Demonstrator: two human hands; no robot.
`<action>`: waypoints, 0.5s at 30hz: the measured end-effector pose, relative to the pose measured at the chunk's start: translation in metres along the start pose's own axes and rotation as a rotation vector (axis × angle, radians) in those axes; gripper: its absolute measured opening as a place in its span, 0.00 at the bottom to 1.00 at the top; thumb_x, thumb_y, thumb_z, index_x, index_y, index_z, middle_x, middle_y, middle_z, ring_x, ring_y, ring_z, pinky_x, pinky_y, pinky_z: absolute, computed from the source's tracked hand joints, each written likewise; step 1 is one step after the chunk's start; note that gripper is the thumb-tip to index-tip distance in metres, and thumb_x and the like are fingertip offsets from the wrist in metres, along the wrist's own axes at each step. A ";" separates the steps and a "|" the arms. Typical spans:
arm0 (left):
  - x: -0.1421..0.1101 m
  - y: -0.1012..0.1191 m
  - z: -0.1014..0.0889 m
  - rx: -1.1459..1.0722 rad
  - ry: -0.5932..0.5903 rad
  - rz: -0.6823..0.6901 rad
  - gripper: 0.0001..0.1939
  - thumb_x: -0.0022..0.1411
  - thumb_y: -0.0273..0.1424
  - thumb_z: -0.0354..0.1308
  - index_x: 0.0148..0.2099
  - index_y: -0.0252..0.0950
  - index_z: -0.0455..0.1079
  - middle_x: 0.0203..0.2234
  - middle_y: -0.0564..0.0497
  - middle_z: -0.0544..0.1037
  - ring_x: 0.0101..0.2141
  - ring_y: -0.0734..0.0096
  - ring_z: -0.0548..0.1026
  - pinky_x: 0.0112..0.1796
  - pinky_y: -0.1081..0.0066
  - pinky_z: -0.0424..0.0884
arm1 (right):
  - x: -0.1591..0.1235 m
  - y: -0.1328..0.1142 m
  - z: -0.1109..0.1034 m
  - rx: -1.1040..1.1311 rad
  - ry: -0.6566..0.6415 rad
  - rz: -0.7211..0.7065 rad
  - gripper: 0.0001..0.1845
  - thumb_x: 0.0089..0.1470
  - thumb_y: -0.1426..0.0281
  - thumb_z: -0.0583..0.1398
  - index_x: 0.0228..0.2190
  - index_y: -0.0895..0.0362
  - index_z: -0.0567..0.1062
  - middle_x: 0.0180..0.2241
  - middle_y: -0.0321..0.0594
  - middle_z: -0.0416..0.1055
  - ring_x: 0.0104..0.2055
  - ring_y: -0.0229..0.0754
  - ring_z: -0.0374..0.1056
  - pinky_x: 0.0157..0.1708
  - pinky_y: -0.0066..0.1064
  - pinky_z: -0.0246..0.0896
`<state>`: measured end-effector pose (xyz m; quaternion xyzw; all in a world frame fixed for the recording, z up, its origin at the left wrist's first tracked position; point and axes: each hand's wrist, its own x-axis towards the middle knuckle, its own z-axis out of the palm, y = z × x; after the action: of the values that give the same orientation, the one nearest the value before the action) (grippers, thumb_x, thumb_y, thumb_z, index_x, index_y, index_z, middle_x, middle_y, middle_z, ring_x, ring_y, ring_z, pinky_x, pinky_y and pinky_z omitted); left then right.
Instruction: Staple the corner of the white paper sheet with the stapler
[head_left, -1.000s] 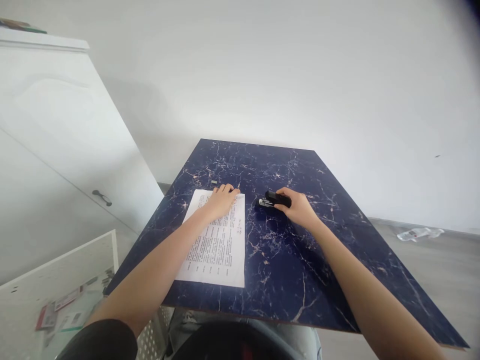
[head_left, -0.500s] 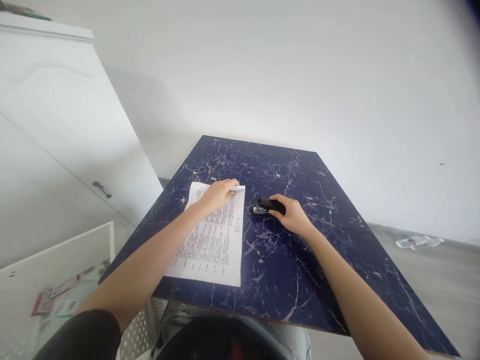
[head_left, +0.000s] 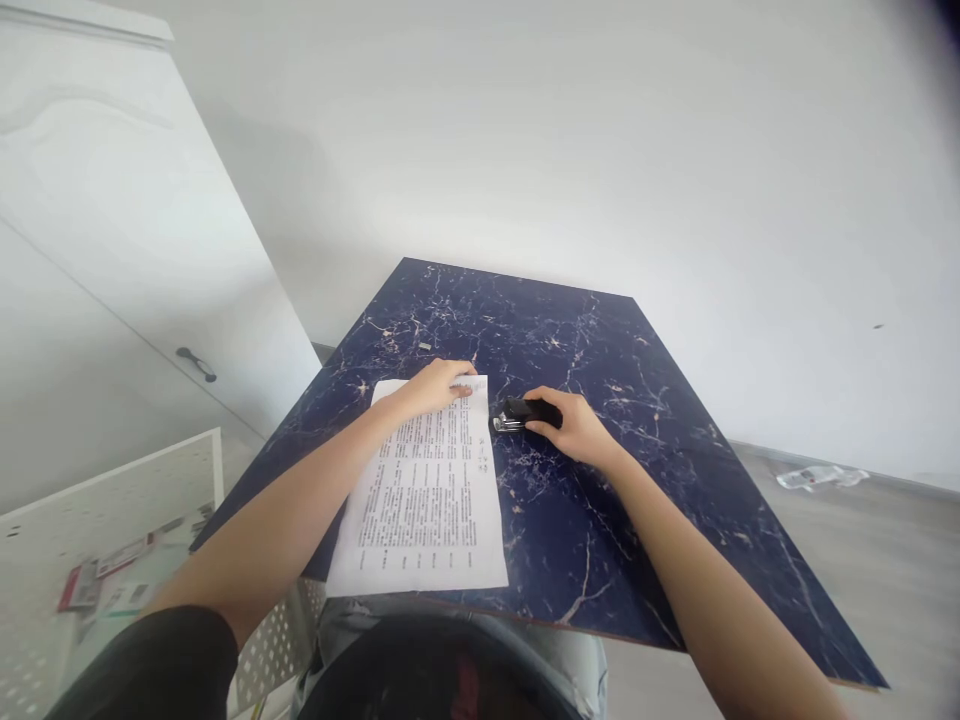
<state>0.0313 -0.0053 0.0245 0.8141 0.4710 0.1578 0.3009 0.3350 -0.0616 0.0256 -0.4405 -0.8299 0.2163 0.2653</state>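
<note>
Printed paper lies on the dark blue marbled table, its lower edge at the table's front edge. My left hand pinches the top of the paper, thumb on the printed face; the other fingertips are partly hidden behind the far edge. My right hand grips a black stapler, fingers over the top and thumb along the near side. The stapler's jaw points left, just beside the paper's right edge, with its metal part visible.
The marbled table stands against a white wall. A small pale piece lies beyond the paper. To the left are a white cabinet and a white perforated container holding packets. Clear plastic packaging lies on the floor at right.
The stapler in my right hand has moved left, closer to the paper. The paper has turned slightly and its lower edge has come nearer to me. My left hand keeps its hold.
</note>
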 end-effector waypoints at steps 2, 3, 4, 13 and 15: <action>0.000 0.002 -0.002 -0.028 -0.003 0.011 0.19 0.69 0.41 0.56 0.59 0.43 0.73 0.58 0.42 0.76 0.52 0.53 0.77 0.48 0.58 0.72 | 0.000 0.000 0.002 -0.002 0.009 -0.011 0.16 0.57 0.68 0.65 0.48 0.52 0.77 0.45 0.42 0.80 0.45 0.50 0.77 0.52 0.44 0.69; -0.001 0.004 -0.004 -0.044 -0.005 0.015 0.19 0.69 0.41 0.56 0.58 0.43 0.73 0.58 0.42 0.76 0.52 0.53 0.77 0.48 0.59 0.73 | 0.000 0.000 0.002 -0.005 0.013 -0.014 0.16 0.57 0.68 0.65 0.48 0.52 0.76 0.45 0.42 0.80 0.46 0.50 0.76 0.52 0.44 0.69; -0.001 0.005 -0.006 -0.058 0.001 0.019 0.19 0.69 0.41 0.56 0.58 0.42 0.73 0.58 0.41 0.77 0.52 0.54 0.77 0.48 0.59 0.73 | 0.000 0.001 0.003 -0.008 0.016 -0.015 0.17 0.57 0.68 0.65 0.49 0.52 0.76 0.46 0.43 0.80 0.46 0.50 0.76 0.52 0.44 0.69; 0.000 0.001 0.002 -0.010 0.041 0.077 0.18 0.69 0.38 0.57 0.58 0.43 0.75 0.57 0.41 0.78 0.54 0.52 0.78 0.47 0.55 0.76 | 0.000 0.000 0.000 -0.009 -0.012 0.024 0.17 0.58 0.62 0.65 0.49 0.52 0.77 0.45 0.43 0.80 0.44 0.51 0.76 0.50 0.45 0.69; 0.001 0.003 0.003 -0.007 0.035 0.070 0.18 0.69 0.38 0.57 0.59 0.42 0.75 0.56 0.41 0.78 0.53 0.52 0.79 0.46 0.56 0.76 | 0.004 -0.007 -0.001 0.029 0.009 0.029 0.15 0.59 0.59 0.64 0.46 0.52 0.78 0.44 0.42 0.80 0.44 0.50 0.76 0.49 0.42 0.69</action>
<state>0.0356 -0.0068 0.0242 0.8263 0.4467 0.1843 0.2895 0.3293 -0.0619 0.0314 -0.4497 -0.8190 0.2302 0.2721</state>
